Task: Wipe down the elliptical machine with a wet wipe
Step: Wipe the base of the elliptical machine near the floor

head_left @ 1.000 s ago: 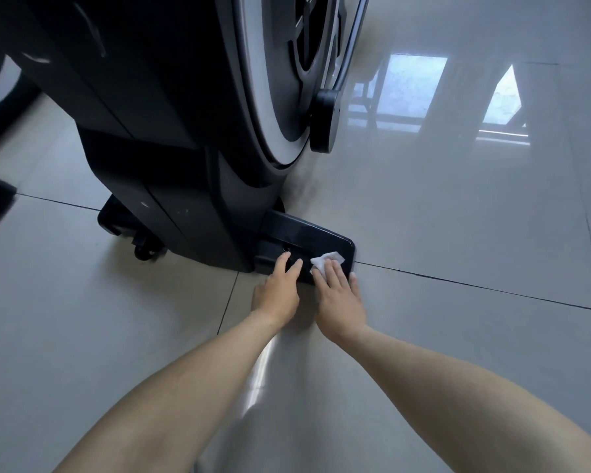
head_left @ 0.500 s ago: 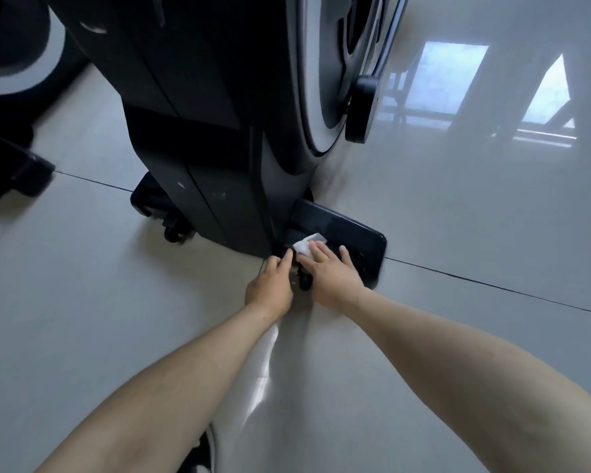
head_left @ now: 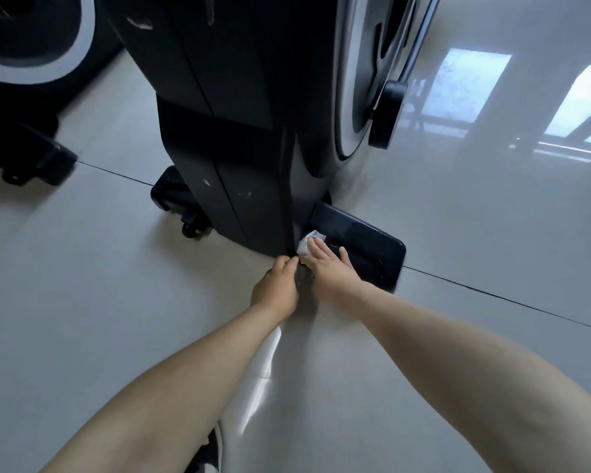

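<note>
At elliptical foot [head_left: 372, 247]: right hand [head_left: 328, 271] flat, pressing wipe [head_left: 304, 245]; left hand [head_left: 275, 285] relaxed beside; caster [head_left: 191, 228] behind.

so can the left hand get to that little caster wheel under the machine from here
Probably yes: only bare floor lies between the left hand and the caster wheel, off to its left. The wheel sits partly tucked under the machine body, so perhaps only its outer side.
</note>
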The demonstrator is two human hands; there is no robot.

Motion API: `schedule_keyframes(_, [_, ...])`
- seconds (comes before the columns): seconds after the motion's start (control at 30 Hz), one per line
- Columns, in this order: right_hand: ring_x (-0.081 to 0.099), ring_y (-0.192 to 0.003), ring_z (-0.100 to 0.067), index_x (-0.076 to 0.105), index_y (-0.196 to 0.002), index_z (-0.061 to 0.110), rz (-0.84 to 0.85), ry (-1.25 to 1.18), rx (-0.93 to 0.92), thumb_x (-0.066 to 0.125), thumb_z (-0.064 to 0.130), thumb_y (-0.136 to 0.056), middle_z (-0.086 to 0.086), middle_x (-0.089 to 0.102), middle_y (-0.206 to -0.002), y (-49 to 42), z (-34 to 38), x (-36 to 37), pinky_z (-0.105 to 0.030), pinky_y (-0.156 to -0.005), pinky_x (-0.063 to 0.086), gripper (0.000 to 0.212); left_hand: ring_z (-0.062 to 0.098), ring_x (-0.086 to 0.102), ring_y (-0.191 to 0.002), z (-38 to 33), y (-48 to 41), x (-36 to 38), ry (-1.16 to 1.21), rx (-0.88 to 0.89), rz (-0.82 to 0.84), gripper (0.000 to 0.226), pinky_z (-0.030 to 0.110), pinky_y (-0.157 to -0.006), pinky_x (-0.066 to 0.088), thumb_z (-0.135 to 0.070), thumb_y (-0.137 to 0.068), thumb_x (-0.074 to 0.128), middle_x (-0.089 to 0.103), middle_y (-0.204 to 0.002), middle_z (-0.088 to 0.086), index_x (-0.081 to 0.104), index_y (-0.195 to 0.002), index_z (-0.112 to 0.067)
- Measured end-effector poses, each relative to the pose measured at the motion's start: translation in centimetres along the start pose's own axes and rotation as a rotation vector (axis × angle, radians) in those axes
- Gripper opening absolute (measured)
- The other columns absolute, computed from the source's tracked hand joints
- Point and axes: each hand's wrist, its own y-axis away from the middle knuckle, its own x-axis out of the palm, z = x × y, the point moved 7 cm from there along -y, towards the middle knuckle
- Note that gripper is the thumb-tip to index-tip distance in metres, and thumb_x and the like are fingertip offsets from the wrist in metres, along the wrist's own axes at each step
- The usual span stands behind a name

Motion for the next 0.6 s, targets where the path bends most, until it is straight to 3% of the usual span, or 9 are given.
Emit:
schedule_keyframes(0.1, [-0.003,-0.156,-0.009,0.024,-0.158,0.029,-0.175,-0.018,0.001,0.049,0.01,-0.092,0.01,0.012,-0.169,1.0,-1.7,-1.1,-0.054,-0.124,0.001,0.072,0.024,0.051,-0.127,-1.0,-0.1,-0.4,-0.004,0.092,-0.041,0.062,0.036,-0.087,0.045,-0.005,-0.097,0.043,0.034,-0.153,-0.005,0.034,-0.155,-0.024])
schedule_keyframes(0.2, [-0.006,-0.157,-0.01,0.016,-0.16,0.027,-0.287,-0.001,0.106,0.044,0.021,-0.098,0.012,0.005,-0.17,2.4,-4.9,-1.2,-0.054,-0.125,0.005,0.068,0.022,0.044,-0.133,-2.9,-0.5,-0.8,0.012,0.191,-0.096,0.065,0.038,-0.095,0.048,0.0,-0.095,0.044,0.033,-0.155,-0.006,0.036,-0.156,-0.022])
schedule_keyframes(0.3, [-0.009,-0.156,-0.009,0.014,-0.162,0.025,-0.352,-0.072,0.308,0.032,0.033,-0.106,0.014,-0.005,-0.17,3.0,-8.1,-1.5,-0.052,-0.125,0.001,0.059,0.024,0.036,-0.141,-4.5,-1.1,-0.7,-0.01,0.191,-0.061,0.073,0.041,-0.107,0.043,0.0,-0.094,0.048,0.012,-0.168,-0.007,0.024,-0.161,-0.018])
schedule_keyframes(0.4, [-0.008,-0.157,-0.011,0.018,-0.161,0.023,-0.351,-0.127,0.4,0.027,0.037,-0.107,0.009,-0.001,-0.171,2.1,-8.7,-2.4,-0.055,-0.124,-0.002,0.057,0.026,0.044,-0.136,-4.9,-1.7,-0.5,-0.036,0.119,0.007,0.079,0.039,-0.102,0.045,-0.005,-0.097,0.051,-0.008,-0.17,-0.013,0.011,-0.163,-0.021])
schedule_keyframes(0.6, [-0.013,-0.156,-0.011,0.018,-0.161,0.028,-0.189,-0.111,0.132,0.033,0.023,-0.103,0.011,-0.003,-0.171,-1.8,-4.3,-2.9,-0.064,-0.12,-0.004,0.059,0.031,0.051,-0.128,-4.8,-2.0,-0.1,-0.059,0.076,0.054,0.083,0.039,-0.093,0.046,-0.013,-0.098,0.053,-0.015,-0.169,-0.013,0.002,-0.164,-0.024])
